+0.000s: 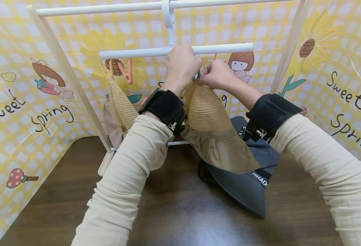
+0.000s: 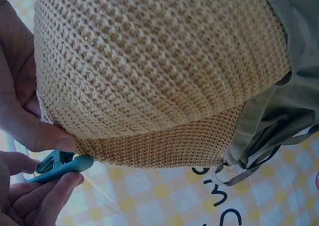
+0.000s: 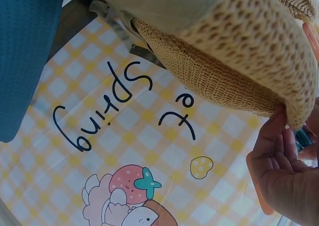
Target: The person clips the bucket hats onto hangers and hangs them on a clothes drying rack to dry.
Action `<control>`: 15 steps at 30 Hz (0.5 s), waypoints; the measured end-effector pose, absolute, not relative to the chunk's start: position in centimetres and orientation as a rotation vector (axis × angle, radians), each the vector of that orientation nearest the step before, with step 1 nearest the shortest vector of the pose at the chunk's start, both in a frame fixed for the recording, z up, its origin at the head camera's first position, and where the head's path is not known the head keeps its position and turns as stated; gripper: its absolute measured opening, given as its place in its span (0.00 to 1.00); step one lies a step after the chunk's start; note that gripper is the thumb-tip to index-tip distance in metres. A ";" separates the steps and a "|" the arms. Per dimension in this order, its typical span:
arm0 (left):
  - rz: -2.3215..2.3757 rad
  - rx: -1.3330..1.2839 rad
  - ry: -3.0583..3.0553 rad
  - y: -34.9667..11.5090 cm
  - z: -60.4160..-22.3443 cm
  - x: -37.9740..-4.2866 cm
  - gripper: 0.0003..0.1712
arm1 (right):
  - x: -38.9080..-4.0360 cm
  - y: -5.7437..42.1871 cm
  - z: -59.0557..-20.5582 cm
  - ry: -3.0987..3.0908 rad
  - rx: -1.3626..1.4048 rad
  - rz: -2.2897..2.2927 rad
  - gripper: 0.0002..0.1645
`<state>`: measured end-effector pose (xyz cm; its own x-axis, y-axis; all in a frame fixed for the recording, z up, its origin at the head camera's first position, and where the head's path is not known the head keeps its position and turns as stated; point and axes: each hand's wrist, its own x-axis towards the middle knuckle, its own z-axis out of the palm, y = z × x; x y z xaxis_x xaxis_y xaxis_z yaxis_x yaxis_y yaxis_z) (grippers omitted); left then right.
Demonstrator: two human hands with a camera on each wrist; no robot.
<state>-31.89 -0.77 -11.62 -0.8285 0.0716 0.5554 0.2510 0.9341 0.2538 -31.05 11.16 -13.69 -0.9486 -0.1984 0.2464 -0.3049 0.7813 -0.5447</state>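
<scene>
A tan woven hat (image 1: 209, 109) with a brown fabric brim hangs below the white hanger (image 1: 137, 52). At its crown my right hand (image 1: 218, 73) pinches the woven edge, thumb on the near side in the right wrist view. My left hand (image 1: 181, 66) is up by the hanger bar, gripping a teal clothes clip (image 2: 62, 168) between thumb and fingers. The clip's tip meets the pinched edge of the hat. In the head view the left hand covers most of the clip.
A second woven hat (image 1: 122, 102) with a pinkish brim hangs at left from a yellow clip (image 1: 111, 68). An orange clip (image 1: 127, 72) dangles near it. Below lies a dark grey hat (image 1: 238, 184) on the brown table (image 1: 180, 218). A wooden post (image 1: 66, 71) stands left.
</scene>
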 end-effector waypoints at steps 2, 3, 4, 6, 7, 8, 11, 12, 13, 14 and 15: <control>-0.425 -0.228 -2.528 -0.8 -11.6 -31.9 0.19 | -31.0 11.1 -13.7 -2.786 0.395 0.897 0.11; -0.422 -0.226 -2.529 -0.8 -11.6 -31.9 0.19 | -31.0 11.1 -13.7 -2.782 0.391 0.897 0.10; -0.418 -0.225 -2.529 -0.8 -11.6 -31.8 0.19 | -31.0 11.0 -13.7 -2.775 0.388 0.896 0.10; -0.412 -0.219 -2.532 -0.8 -11.5 -31.8 0.19 | -31.0 10.9 -13.7 -2.761 0.389 0.894 0.09; -0.409 -0.217 -2.532 -0.8 -11.5 -31.8 0.19 | -31.0 10.9 -13.7 -2.755 0.390 0.895 0.09; -0.407 -0.214 -2.532 -0.8 -11.5 -31.8 0.19 | -31.0 10.8 -13.7 -2.750 0.390 0.896 0.09; -0.403 -0.208 -2.537 -0.8 -11.5 -31.8 0.18 | -31.1 10.7 -13.7 -2.734 0.396 0.897 0.10; -0.401 -0.206 -2.538 -0.8 -11.4 -31.8 0.18 | -31.1 10.7 -13.7 -2.730 0.395 0.896 0.10; -0.400 -0.204 -2.540 -0.8 -11.4 -31.8 0.18 | -31.1 10.7 -13.7 -2.724 0.396 0.898 0.10; -0.401 -0.203 -2.541 -0.8 -11.4 -31.8 0.18 | -31.1 10.7 -13.7 -2.721 0.397 0.897 0.09; -0.399 -0.201 -2.544 -0.8 -11.4 -31.8 0.18 | -31.1 10.7 -13.7 -2.718 0.395 0.898 0.09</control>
<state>-31.78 -0.79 -11.41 -0.8367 0.0595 0.5445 0.2234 0.9447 0.2400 -31.11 10.71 -13.70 -0.9316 -0.1760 0.3179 -0.3307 0.7732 -0.5411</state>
